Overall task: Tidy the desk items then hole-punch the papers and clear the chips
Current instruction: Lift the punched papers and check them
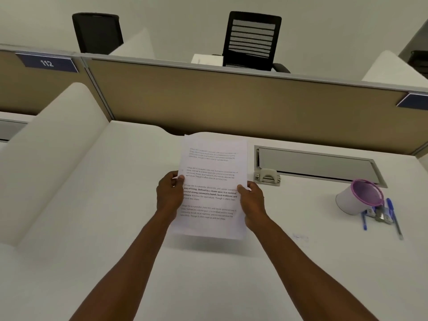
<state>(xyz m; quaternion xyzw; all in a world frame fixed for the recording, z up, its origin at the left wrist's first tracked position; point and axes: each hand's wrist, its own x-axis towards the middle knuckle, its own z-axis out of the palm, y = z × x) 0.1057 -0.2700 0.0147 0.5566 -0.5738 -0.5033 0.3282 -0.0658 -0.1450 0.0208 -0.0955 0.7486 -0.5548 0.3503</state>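
Note:
A stack of printed white papers (212, 177) is held up above the white desk (104, 205), its shadow on the desk below. My left hand (170, 194) grips the left edge with the thumb on the front. My right hand (251, 200) grips the right edge the same way. A beige hole punch (267, 177) sits on the desk just right of the papers. Further right a white pen cup with a purple rim (357, 196) lies tipped on its side. Blue pens (394, 217) and binder clips (382, 215) are spilled beside it.
A grey cable-tray lid (317, 164) is set into the desk behind the punch. A tan partition (231, 98) closes the back, a white divider (46, 147) the left side. Two black chairs (252, 40) stand beyond the partition.

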